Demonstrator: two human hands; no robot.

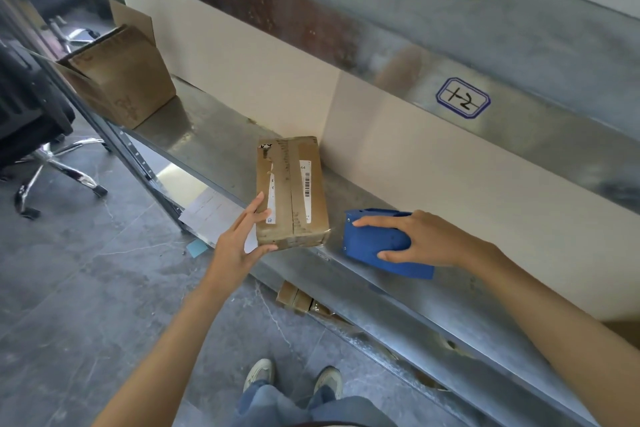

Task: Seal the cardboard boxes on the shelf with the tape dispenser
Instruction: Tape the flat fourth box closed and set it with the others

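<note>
- We are in a storeroom or packing corner within an office rather than a home.
- A galvanised grey sheet-metal shelf [214, 135] on a slotted grey steel upright [145, 166] runs along a cream wall [242, 73]. The metal beam above it carries a blue-bordered sticker [463, 98] hand-marked "1-2".
- On the shelf we see a small brown cardboard box with a barcode label [294, 191] at the front edge. A blue plastic tape dispenser [367, 243] sits just beside it, and a larger open brown cardboard box [121, 76] stands at the far left end.
- A black swivel office chair with a chrome star base [27, 107] stands on the grey stone-tile floor [86, 288], left of the shelf.
</note>
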